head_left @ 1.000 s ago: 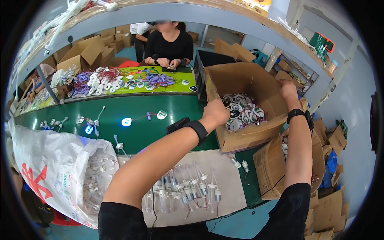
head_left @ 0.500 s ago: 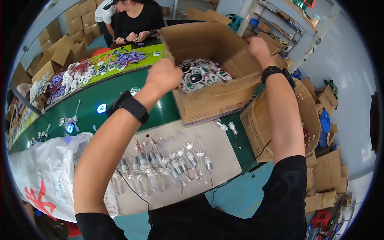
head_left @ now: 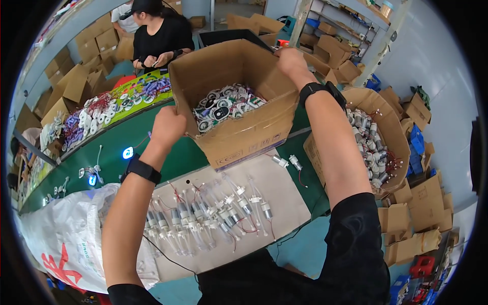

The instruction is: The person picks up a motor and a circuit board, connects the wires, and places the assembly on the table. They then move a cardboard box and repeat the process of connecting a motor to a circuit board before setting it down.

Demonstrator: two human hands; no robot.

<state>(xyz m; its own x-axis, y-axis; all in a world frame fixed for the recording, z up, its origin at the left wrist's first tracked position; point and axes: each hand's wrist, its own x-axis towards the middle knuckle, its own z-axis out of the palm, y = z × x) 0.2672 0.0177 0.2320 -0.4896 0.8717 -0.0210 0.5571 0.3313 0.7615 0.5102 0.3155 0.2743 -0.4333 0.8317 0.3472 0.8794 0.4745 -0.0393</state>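
A large open cardboard box (head_left: 254, 140) stands tilted in front of me at the far side of the grey mat. Inside it lies a heap of small white casings with circuit boards (head_left: 226, 104). My left hand (head_left: 169, 126) is closed on the box's left edge, fingers partly hidden. On the far right rim my right hand (head_left: 292, 63) grips the cardboard. Nearer to me, rows of small pump motors with clear tubes (head_left: 203, 213) lie on the grey mat (head_left: 284, 203). Two loose small motors (head_left: 295, 162) rest right of the box.
A second box (head_left: 394, 185) full of small motors stands at the right. At the left are a white plastic sack (head_left: 61, 229) and a lit blue module (head_left: 127, 152). Across the green table (head_left: 114, 145), a person in black (head_left: 161, 40) works beside piled purple and white parts.
The cardboard box has shifted left and slightly towards me, with both hands moving along on it. More of the motors in the right-hand box now show.
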